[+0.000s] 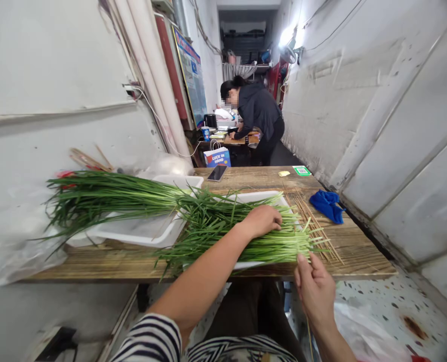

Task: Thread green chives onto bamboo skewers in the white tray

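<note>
A thick layer of garlic chives point(223, 229) lies across a white tray point(272, 195), pale stem ends to the right. My left hand point(263, 220) reaches over them with its fingers curled down on the stems; the fingertips are partly hidden. At the tray's front right corner, my right hand point(316, 286) is closed in a pinch beside the stem ends. A thin bamboo skewer point(309, 329) shows below that hand, apparently held in it. Loose bamboo skewers point(319, 229) lie on the table just right of the chives.
Another chive bundle point(121, 198) rests across a second white tray point(140, 235) at left. A phone point(217, 173), a blue cloth point(327, 205) and a green code card point(301, 171) lie on the wooden table point(359, 251). A person point(259, 113) bends over a farther table.
</note>
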A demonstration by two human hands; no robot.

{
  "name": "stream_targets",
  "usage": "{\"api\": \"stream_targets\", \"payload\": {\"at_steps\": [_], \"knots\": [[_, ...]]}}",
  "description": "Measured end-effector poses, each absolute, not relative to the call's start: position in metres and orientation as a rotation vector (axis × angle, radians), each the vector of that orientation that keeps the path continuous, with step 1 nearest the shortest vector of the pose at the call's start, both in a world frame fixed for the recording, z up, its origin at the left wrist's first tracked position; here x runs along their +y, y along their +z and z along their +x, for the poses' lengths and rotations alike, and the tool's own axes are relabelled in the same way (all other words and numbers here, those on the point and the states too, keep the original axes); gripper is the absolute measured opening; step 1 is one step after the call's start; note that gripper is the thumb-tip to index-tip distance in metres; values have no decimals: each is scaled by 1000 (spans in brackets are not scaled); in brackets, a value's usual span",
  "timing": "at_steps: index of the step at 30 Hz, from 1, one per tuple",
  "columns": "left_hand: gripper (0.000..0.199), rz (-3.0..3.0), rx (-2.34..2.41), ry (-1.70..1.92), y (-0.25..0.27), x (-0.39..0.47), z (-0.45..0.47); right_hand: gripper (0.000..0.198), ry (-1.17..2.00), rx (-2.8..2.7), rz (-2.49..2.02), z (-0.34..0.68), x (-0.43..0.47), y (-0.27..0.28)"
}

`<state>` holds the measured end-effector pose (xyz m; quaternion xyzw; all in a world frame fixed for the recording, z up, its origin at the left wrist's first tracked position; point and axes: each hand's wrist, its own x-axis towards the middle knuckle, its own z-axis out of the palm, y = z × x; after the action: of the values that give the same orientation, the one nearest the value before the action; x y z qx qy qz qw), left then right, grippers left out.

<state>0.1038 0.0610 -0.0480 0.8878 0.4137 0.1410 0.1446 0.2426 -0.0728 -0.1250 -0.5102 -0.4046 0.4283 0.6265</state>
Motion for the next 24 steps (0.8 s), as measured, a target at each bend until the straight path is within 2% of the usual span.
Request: {"api": "stream_targets", "payload": {"at_steps": [8, 15, 19, 24], "knots": [[11, 2438, 1109, 429, -48, 61, 103, 35, 988, -970, -1195, 245, -74, -125], [19, 2107, 1171, 619, -51, 64, 103, 36, 981, -982, -1188, 246, -74, -121], [23, 2155, 1167, 633, -52, 67, 101, 37, 993, -954, -1187, 245, -75, -119], [22, 2442, 1393, 652, -57, 73, 99, 37, 989, -951, -1188, 246, -75, -121]]}}
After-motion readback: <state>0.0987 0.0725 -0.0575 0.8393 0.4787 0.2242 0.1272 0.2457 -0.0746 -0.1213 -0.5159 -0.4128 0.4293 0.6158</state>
